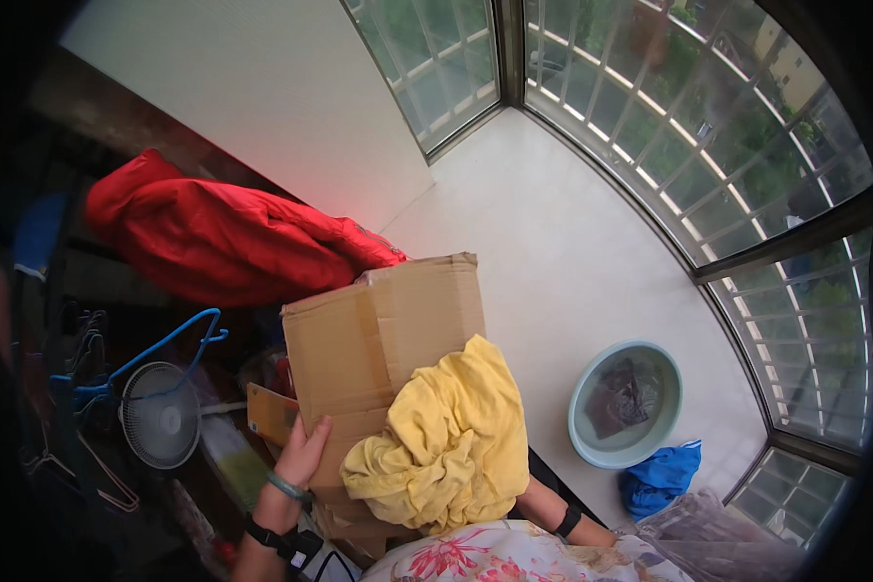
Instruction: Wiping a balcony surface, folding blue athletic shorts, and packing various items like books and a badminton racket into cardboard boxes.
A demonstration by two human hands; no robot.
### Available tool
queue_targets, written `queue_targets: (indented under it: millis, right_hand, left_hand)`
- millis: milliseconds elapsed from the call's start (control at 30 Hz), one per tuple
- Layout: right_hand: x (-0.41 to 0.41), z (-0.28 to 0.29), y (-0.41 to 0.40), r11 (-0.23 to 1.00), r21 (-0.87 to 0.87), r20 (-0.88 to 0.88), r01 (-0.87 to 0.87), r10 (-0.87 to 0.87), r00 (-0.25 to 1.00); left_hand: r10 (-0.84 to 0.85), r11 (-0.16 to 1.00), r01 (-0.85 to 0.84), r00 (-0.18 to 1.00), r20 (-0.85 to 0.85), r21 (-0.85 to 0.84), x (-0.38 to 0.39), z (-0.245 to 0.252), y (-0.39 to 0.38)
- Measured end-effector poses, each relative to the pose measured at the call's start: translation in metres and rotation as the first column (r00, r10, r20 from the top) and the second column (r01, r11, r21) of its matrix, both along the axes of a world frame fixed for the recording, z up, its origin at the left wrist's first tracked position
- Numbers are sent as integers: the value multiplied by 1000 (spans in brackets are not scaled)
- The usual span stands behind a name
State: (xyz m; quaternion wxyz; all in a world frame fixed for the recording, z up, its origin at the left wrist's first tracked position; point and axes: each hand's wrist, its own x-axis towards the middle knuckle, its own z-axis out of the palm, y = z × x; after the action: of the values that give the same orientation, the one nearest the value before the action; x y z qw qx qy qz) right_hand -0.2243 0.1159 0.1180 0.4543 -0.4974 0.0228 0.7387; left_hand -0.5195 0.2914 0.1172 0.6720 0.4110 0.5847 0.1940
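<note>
A cardboard box point(342, 342) with a strip of tape along its side is held up close before me. My left hand point(302, 451) grips its left edge, thumb on the near face and the other fingers out of sight. Draped in a crumpled heap over the box's lower right part is a yellow cloth point(458, 436). Of my right hand point(535, 498), only the wrist end shows at the cloth's right edge. Its fingers are hidden behind the cloth and box, so what they touch cannot be seen.
A light blue basin point(578, 429) with water and a dark cloth point(618, 404) stands on the white ledge point(538, 240), beside a blue cloth point(662, 476). Red jacket point(240, 240) lies beyond the box. Left are a fan point(161, 415) and a blue hanger point(167, 338). Barred windows point(655, 109) border the ledge.
</note>
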Motion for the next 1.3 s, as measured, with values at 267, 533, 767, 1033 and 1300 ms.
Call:
queue_targets:
  millis: [267,533,767,1033,1300]
  right_hand:
    - [36,19,9,966,109,196,236,-254,947]
    - [118,-92,113,891,383,433,245,-407,804]
    - [124,-118,190,866,245,245,436,-490,837]
    - [98,-124,193,819,491,350,296,-497,794]
    - [86,-105,265,823,516,250,236,-409,878]
  left_hand:
    - [-252,943,184,939,235,279,111,-8,83]
    - [-514,823,401,827,228,402,227,-30,229]
    - [-366,903,244,867,337,353,182,-62,258]
    - [-76,732,131,991,-112,669,176,-20,227]
    - [262,513,45,943,-207,857,147,16,186]
